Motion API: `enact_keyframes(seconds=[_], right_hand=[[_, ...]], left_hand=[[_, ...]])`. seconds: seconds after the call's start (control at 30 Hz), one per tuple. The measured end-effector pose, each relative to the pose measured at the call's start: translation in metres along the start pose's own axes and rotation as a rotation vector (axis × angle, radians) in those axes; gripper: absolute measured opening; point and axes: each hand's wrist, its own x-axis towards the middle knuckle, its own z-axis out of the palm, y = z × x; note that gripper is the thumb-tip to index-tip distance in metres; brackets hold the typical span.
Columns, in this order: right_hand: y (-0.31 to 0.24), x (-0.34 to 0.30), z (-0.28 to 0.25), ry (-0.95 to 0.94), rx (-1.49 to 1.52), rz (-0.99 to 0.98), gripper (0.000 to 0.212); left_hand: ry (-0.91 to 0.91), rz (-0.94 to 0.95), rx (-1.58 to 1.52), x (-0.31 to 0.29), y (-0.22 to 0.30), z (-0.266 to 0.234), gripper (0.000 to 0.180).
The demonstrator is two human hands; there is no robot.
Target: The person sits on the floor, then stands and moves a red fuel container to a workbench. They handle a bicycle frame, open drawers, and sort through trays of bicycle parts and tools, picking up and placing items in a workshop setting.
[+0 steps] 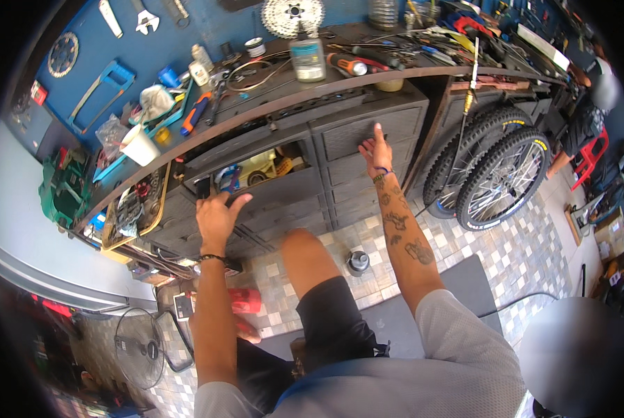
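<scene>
My left hand (218, 214) grips the front edge of an open dark drawer (270, 187) under the workbench; small parts, yellow and blue, lie inside it. My right hand (375, 151) reaches up to the neighbouring shut drawer front (368, 129), fingers pressed near its handle slot. The tattooed right forearm stretches up from the lower right. My bent knee (305, 251) sits between the two arms, below the drawers.
A cluttered workbench top (277, 97) carries a plastic bottle (307, 59), screwdrivers, cables and a white cup (139, 146). Two bicycle wheels (496, 174) lean at the right. A small can (358, 262) stands on the tiled floor; a fan (139, 348) lies lower left. Another person (590, 118) stands far right.
</scene>
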Motion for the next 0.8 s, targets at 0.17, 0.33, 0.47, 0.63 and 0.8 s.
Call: enact_keyframes(seconds=[0.17, 0.33, 0.47, 0.63, 0.8], right_hand=[[-0.004, -0.028, -0.010, -0.153, 0.190, 0.072, 0.059], [-0.025, -0.130, -0.079, -0.093, 0.152, -0.042, 0.039], [-0.051, -0.220, -0.121, -0.048, 0.158, -0.023, 0.029], [-0.072, -0.273, -0.157, -0.079, 0.173, -0.067, 0.029], [-0.064, -0.264, -0.173, -0.085, 0.143, -0.090, 0.034]], left_hand=[[-0.190, -0.128, 0.006, 0.027, -0.027, 0.007, 0.070], [-0.346, -0.235, -0.017, 0.035, -0.028, 0.008, 0.072], [-0.240, -0.228, -0.081, 0.024, -0.040, 0.010, 0.075], [-0.267, -0.206, 0.007, 0.030, -0.014, 0.008, 0.079], [-0.111, -0.040, 0.080, 0.022, -0.025, 0.026, 0.069]])
